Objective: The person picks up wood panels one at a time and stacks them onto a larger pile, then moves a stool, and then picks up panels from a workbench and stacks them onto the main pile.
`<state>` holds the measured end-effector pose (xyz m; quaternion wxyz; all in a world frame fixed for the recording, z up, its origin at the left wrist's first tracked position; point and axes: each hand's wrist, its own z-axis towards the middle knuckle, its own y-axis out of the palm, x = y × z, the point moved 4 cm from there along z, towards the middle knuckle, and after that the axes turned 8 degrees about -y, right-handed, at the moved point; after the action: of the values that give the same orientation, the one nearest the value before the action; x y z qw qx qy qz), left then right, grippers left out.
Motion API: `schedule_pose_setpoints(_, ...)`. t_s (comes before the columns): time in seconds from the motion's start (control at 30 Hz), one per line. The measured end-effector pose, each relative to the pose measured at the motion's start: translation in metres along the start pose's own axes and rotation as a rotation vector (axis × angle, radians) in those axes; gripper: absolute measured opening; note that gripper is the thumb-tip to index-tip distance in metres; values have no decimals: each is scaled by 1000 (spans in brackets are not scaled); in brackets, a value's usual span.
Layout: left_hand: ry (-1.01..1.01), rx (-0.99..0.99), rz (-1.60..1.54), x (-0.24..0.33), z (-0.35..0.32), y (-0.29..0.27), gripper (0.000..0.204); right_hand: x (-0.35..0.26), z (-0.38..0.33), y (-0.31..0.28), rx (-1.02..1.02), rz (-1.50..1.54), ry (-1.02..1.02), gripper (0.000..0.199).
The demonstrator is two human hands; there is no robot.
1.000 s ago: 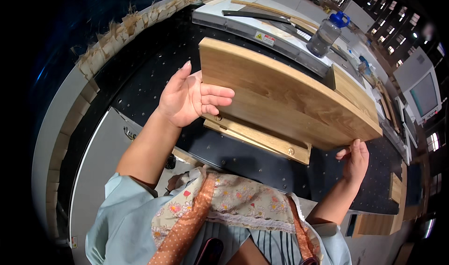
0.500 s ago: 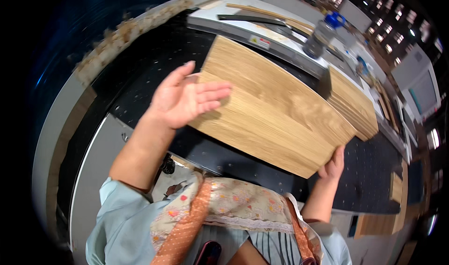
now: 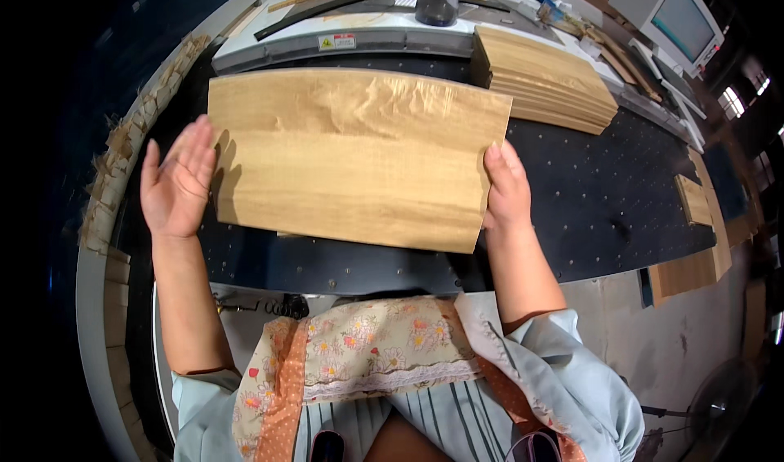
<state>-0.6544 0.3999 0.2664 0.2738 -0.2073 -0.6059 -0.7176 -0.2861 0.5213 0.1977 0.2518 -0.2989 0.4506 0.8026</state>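
Note:
A wide wooden board [image 3: 351, 160] with light brown grain and a slightly bowed upper edge lies across the space in front of me, over the black work table. My right hand [image 3: 506, 186] grips its right end, the thumb on the face and the other fingers partly hidden. By the left end is my left hand [image 3: 181, 180], palm turned up and fingers stretched out, casting a shadow on the wood. Whether its fingertips touch the edge I cannot tell.
Behind the board, a stack of similar boards [image 3: 547, 78] stands on the black table [image 3: 588, 184]. A white ledge [image 3: 269, 29] at the back carries a water bottle [image 3: 439, 1] and strips. A monitor [image 3: 682, 21] is at far right, a small wooden block [image 3: 692, 199] below it.
The board has turned from a steep slant to nearly level and sits further left in view. My left hand has gone from over its face to beside its left end. My view has shifted too.

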Motion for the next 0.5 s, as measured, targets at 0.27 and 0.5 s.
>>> schedule_pose_setpoints(0.27,-279,26,452,-60,-52,-6,35,12,18,19,53,69,-6,38)
schedule_pose_setpoints(0.5,-436,159,469,-137,-47,22,37,21,25,19,125,76,4,29)
